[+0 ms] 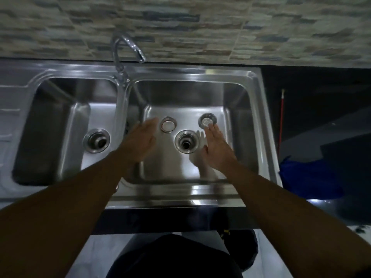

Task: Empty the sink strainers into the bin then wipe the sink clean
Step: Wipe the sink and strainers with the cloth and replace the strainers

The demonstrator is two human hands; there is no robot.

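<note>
Steel sink [180,197] rim lies nearest; over its right basin both hands are flat, fingers straight, holding nothing. Left hand [140,141] hovers just beside the left strainer [168,124]; right hand [217,149] reaches the right strainer [207,120], both lying loose beyond the open drain [186,142]. Pinch each rim firmly and lift it level, so nothing spills

Kitchen background stuff

Stone-look tiled wall [220,27] runs across 12 o'clock, with a curved chrome tap [128,47] in front at 11. Over at 3 o'clock, a thin red stick [281,121] stands nearly upright by the dark desk [321,81].
</note>
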